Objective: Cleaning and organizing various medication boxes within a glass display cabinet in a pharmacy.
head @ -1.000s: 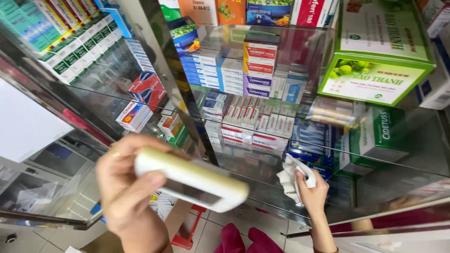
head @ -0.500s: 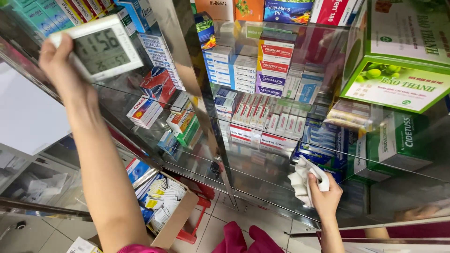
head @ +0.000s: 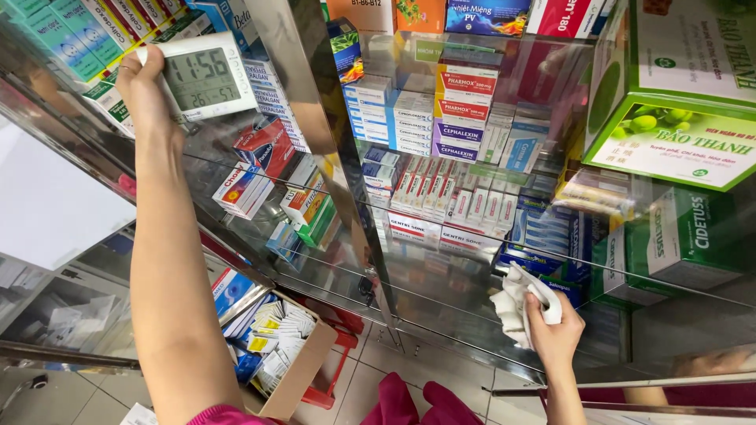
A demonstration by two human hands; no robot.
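Left hand [head: 146,86] nudged rightward, clamped on digital clock [head: 203,77], right hand [head: 554,334] gripping white cloth [head: 513,303] (glass medicine cabinet [head: 409,299])

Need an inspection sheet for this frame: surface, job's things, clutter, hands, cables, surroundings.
Surface: glass cabinet front, metal frame, reflections.
Job's things: white digital clock held up against the glass; white cloth pressed to the glass.
Clutter: cardboard box of packets on the floor; a red stool beside it.
Hands: left hand grips the clock; right hand grips the cloth.
Cables: nothing seen.
Surroundings: shelves of medicine boxes; large green box at right; tiled floor.
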